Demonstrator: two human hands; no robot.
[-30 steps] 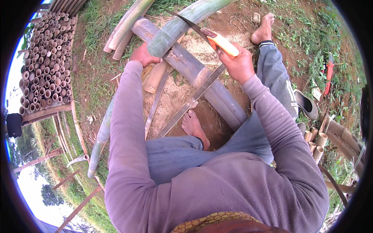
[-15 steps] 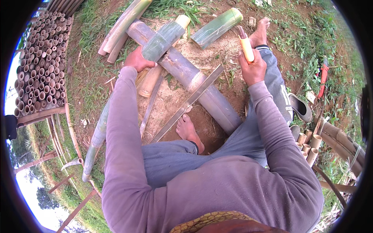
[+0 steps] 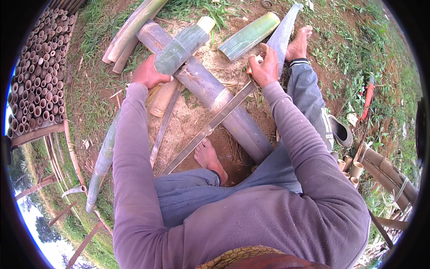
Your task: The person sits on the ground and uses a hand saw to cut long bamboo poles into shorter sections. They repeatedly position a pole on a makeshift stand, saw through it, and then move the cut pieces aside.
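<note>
My left hand (image 3: 151, 74) grips the lower end of a green bamboo section (image 3: 182, 48) with a pale yellow far end. That section lies across a thick greyish bamboo pole (image 3: 210, 87) on the ground. On the right, my right hand (image 3: 265, 68) is closed round the handle of a saw, whose orange colour shows in part by the fingers. The broad grey saw blade (image 3: 285, 36) points away and narrows toward its tip. A long flat strip (image 3: 208, 127) slants over the thick pole, its upper end just below my right hand.
Another green bamboo section (image 3: 249, 36) lies beyond the pole. Split bamboo lengths (image 3: 134, 31) rest at the upper left, near a large stack of cut tubes (image 3: 42, 71). My bare foot (image 3: 207, 154) is beside the strip. A shoe (image 3: 341, 131) and short tubes (image 3: 356, 169) lie at right.
My right hand has moved left and turned the saw, so its blade now shows broadside where the orange handle stood out before. My left hand stays on the green bamboo section.
</note>
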